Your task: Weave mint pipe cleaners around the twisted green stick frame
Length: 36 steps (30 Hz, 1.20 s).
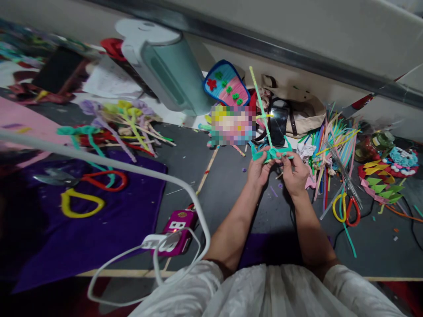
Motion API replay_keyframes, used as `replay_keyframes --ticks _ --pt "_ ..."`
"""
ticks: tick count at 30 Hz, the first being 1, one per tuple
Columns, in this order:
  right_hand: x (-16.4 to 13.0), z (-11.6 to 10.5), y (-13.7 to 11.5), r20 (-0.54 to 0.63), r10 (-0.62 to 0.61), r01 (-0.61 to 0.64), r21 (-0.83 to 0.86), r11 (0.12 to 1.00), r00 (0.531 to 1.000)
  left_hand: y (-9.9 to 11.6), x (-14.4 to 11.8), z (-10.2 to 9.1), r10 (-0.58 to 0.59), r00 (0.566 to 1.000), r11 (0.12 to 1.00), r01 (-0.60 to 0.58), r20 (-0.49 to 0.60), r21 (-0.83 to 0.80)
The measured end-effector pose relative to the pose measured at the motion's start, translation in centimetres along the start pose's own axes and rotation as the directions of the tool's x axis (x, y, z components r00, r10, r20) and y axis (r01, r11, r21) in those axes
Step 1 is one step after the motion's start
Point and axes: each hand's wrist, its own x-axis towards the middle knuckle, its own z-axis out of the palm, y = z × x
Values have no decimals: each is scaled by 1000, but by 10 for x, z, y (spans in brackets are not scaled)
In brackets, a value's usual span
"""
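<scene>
Both hands — left hand and right hand — are pinching a teal pipe-cleaner piece above the grey table, its green stem rising. Base is looking twisted; loose pipe cleaners are lying unused at right.

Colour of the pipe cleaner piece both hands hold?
Teal-green pipe cleaner, clearest in the head view.

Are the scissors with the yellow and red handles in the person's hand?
No, the scissors lie on the floor beside the right hand, untouched.
</scene>
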Motion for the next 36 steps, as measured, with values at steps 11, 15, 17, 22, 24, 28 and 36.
replay_keyframes --ticks 11,15,17,22,24,28,36 --pt "3 3 -1 -35 193 -173 303 937 981 -7 -11 9 151 978 963 -111 -147 246" --pt "7 3 -5 -39 227 -196 380 904 973 -8 -15 12 552 821 711 -374 -143 596" --pt "8 2 -6 -37 253 -217 405 888 967 -5 -20 14 677 736 481 -439 -3 759" --pt "10 2 -3 -37 301 -261 406 876 953 0 -33 19 664 638 119 -604 389 788" --pt "10 1 -1 -37 307 -268 401 876 951 -1 -36 19 625 618 91 -664 477 742" --pt "10 0 1 -44 302 -262 390 883 952 -7 -38 20 527 682 159 -665 507 730" --pt "6 3 -4 -53 280 -245 346 906 959 -9 -39 24 507 755 351 -622 416 700"
